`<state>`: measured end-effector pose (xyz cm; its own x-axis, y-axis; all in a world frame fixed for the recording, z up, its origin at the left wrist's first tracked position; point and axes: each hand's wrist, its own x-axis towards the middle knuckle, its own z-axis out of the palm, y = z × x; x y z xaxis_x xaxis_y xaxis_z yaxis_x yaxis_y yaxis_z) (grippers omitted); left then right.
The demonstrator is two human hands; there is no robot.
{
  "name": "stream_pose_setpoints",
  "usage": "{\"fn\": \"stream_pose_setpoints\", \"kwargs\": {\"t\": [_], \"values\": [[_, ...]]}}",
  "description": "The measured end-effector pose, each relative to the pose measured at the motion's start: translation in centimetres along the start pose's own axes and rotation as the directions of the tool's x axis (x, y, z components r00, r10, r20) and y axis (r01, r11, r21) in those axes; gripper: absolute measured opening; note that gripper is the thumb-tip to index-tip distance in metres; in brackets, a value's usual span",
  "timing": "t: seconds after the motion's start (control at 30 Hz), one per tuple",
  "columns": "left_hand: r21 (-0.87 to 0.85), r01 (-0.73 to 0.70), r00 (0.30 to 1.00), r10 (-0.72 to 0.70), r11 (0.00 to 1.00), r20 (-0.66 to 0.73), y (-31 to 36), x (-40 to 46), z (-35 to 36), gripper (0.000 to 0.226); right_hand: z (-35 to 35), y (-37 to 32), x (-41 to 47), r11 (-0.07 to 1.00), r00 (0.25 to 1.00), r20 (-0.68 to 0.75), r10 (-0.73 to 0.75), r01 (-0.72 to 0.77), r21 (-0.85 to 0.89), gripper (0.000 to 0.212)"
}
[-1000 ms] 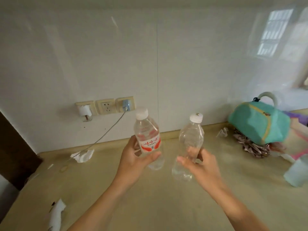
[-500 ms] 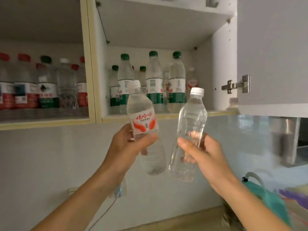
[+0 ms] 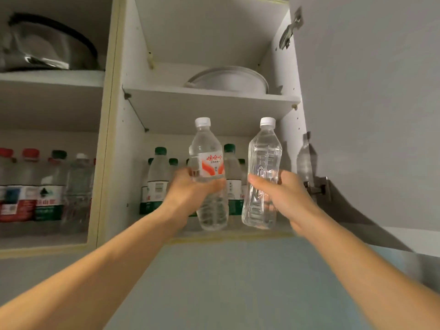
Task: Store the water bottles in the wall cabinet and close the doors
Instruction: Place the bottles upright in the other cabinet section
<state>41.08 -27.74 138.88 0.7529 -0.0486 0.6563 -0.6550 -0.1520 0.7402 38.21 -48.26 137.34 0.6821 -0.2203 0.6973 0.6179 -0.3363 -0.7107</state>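
We held two bottles upright at the cabinet's lower right shelf (image 3: 228, 235) — the labelled bottle (image 3: 207, 172) gripped in our left hand (image 3: 190, 190), the clear bottle (image 3: 263, 177) in our right hand (image 3: 289, 195). Placing seemed underway; next we needed gaps before the green-capped bottles (image 3: 157, 179), the door (image 3: 371, 103) afterwards.

The left hand (image 3: 190, 189) holds the labelled bottle (image 3: 209, 177) left of the plain bottle (image 3: 263, 177) in the right hand (image 3: 285, 196), both before the cabinet's lower shelf (image 3: 228, 235), bottles (image 3: 157, 179) behind; a bowl (image 3: 228, 79) sits above.
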Motion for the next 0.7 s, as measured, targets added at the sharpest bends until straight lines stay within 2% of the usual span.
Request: {"fn": "stream_pose_setpoints", "kwargs": {"t": [0.13, 0.23, 0.33, 0.5, 0.63, 0.7], "values": [[0.194, 0.055, 0.998, -0.05, 0.979, -0.031, -1.2, 2.4, 2.8, 0.031, -1.2, 2.4, 2.9, 0.996, 1.0, 0.0, 0.025, -0.025, -0.088, 0.032], [0.253, 0.075, 0.997, -0.064, 0.965, -0.052, -2.3, 3.3, 4.0, 0.027, -1.6, 4.6, 4.2, 0.983, 1.0, 0.006, 0.03, -0.028, -0.18, 0.043], [0.305, 0.05, 0.999, -0.046, 0.951, -0.02, -2.9, 3.9, 4.6, 0.022, -1.8, 6.3, 5.0, 0.977, 1.0, -0.016, 0.007, -0.01, -0.214, 0.041], [0.251, 0.065, 0.995, -0.081, 0.966, 0.053, -3.5, 4.9, 6.7, 0.027, -1.6, 7.9, 6.2, 0.956, 0.999, -0.042, -0.024, 0.011, -0.294, 0.046], [0.199, 0.055, 0.996, -0.066, 0.978, 0.053, -4.8, 6.1, 8.8, 0.015, -0.8, 9.5, 6.2, 0.919, 0.993, -0.099, -0.069, 0.025, -0.392, 0.071], [0.194, 0.047, 0.998, -0.055, 0.98, 0.039, -5.3, 6.6, 9.9, 0.014, -0.7, 10.0, 6.3, 0.899, 0.992, -0.099, -0.083, 0.032, -0.436, 0.076]]}}
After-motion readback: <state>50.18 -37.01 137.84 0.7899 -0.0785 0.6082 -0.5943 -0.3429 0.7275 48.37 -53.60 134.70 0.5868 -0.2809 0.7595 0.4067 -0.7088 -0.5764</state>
